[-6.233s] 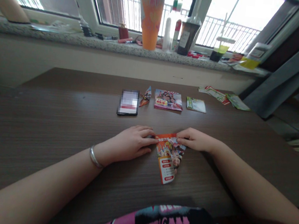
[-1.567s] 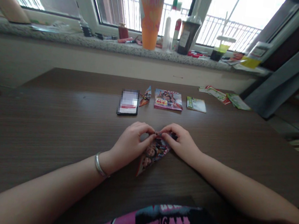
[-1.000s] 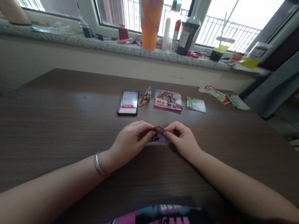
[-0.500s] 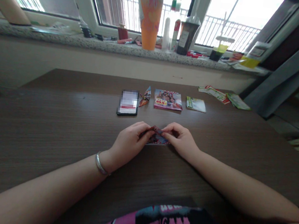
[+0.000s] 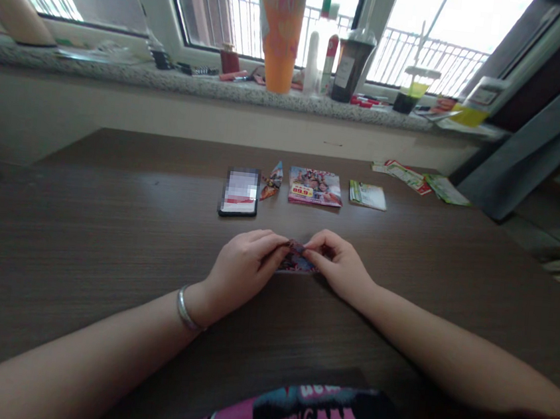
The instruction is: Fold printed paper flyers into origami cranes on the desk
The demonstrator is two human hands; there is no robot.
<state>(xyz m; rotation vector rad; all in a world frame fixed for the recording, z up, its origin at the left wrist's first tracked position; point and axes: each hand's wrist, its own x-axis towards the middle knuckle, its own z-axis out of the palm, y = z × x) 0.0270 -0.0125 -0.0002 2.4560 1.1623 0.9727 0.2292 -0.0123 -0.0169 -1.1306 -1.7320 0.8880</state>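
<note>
A small folded piece of colourful printed paper lies on the dark wooden table between both hands. My left hand, with a silver bracelet on the wrist, pinches its left side with curled fingers. From the right, my right hand pinches the paper too, fingertips meeting the left hand's at the top fold. Most of the paper is hidden under the fingers.
Beyond the hands lie a phone, a small folded paper figure, a printed flyer, a green leaflet and more leaflets at the far right. The windowsill carries an orange cup, bottles and a dark drink cup.
Over six seconds the long flyer strip was folded up into a small compact piece. In the last second the hands have barely moved, still pinching it.
</note>
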